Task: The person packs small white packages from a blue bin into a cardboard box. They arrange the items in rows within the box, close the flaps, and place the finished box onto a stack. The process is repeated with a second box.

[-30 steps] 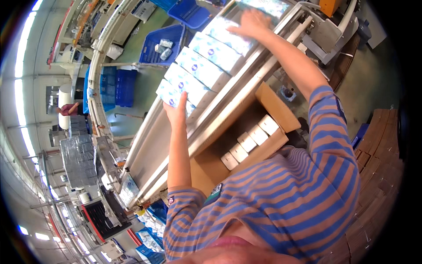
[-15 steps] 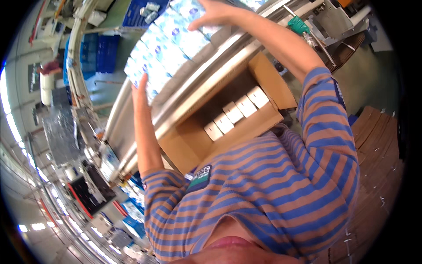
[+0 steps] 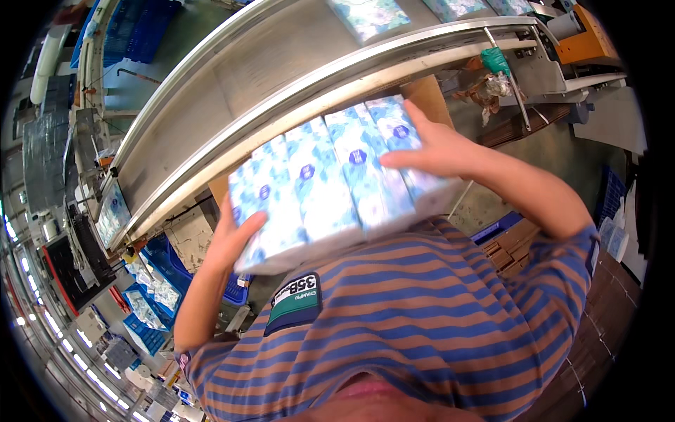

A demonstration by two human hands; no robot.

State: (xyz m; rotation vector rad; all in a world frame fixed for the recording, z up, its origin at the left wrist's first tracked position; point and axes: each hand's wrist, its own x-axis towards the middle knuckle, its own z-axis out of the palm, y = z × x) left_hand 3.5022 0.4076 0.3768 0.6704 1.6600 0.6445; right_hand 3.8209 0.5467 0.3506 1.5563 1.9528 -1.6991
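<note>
Several tissue packs (image 3: 320, 193), white with blue floral print and round dark-blue marks, stand pressed side by side in one block in front of my chest. My left hand (image 3: 230, 235) grips the block's left end, thumb over the top. At the right end my right hand (image 3: 436, 149) clasps it, thumb on top and fingers along the far side. Beneath the block is an open cardboard box (image 3: 430, 97); only parts of its flaps show and its inside is hidden. Whether the packs touch the box, I cannot tell.
A conveyor (image 3: 225, 88) with metal rails curves across beyond the box. More floral packs (image 3: 369, 17) lie on its far right part. A bar with a green wrapping (image 3: 496, 62) stands at the right. Blue crates (image 3: 144, 32) are at the far left, flattened cardboard (image 3: 520, 246) at the right.
Both hands have brought the block of packs from the conveyor back toward my chest, over the cardboard box. The packs seen inside the box earlier are now covered.
</note>
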